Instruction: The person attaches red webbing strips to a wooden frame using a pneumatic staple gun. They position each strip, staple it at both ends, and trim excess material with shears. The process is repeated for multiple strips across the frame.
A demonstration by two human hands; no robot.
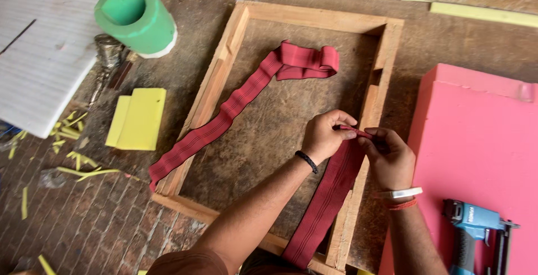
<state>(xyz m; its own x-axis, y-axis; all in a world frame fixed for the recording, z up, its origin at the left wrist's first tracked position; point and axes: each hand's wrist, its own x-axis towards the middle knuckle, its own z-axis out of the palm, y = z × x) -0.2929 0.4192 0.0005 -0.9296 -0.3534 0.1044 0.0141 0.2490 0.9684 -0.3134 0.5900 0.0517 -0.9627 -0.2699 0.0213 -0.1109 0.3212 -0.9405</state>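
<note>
Two hands are meeting at the right rail of the frame [224,62], but starting from the left of the picture: a white ribbed sheet [39,45] is lying in the upper left corner, and a green foam cylinder [134,17] is standing tilted just beside its right edge. Below the cylinder a yellow foam pad [137,119] is resting on the floor, with thin yellow scraps [73,157] scattered to its lower left over the bricks.

The frame is sitting in the centre on a worn board. One red strap [235,101] is running diagonally across it, from the lower left rail up to a folded bunch near the top centre. A second strap length [328,196] is rising from the bottom rail toward your hands.

Your left hand [325,135] is closing thumb and forefinger on the upper end of that second strap, right of centre; a black band is sitting on that wrist. Your right hand [389,160] is touching it from the right, fingers curled and pinching the same strap end against the right rail, with a white bangle and an orange thread on its wrist.

Further right, a pink foam block [476,135] is filling the right side of the picture, and a blue nailer [473,230] is lying on it in the lower right corner.
</note>
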